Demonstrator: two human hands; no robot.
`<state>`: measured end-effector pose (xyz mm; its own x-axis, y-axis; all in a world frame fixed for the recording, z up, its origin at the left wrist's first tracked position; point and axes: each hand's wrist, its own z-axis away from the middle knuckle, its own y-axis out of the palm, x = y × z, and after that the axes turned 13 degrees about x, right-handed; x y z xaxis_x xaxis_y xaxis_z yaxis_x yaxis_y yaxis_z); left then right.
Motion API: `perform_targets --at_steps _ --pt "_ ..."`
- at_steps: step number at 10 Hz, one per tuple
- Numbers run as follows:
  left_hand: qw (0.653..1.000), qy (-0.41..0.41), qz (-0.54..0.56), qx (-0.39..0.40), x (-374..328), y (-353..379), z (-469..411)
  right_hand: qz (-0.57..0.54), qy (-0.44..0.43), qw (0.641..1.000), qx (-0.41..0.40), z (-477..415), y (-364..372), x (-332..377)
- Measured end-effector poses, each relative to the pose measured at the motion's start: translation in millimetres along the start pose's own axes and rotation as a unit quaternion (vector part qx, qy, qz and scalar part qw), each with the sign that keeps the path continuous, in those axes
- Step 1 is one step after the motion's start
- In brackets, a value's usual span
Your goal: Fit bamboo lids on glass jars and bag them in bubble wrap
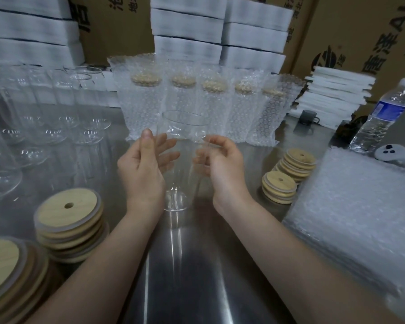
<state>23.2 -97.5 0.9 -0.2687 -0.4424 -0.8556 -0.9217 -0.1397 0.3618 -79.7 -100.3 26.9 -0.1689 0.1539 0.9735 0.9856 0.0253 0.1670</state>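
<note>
Lidless glass jar [184,134] is stood upright on the desk [185,265] between both hands. Left hand [143,174] fingers are spread against it. Right hand [222,169] fingers are curled beside it; grip cannot be told.

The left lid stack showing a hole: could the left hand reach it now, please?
Probably yes: the left hand merely touches the glass jar, and only bare table separates it from the lid stack.
</note>
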Motion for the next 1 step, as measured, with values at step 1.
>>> perform_targets --at_steps 1 --pt "1.0 0.009 0.001 -0.018 1.0 -1.3 1.0 0.003 -0.085 0.996 -0.014 2.4 -12.4 31.2"
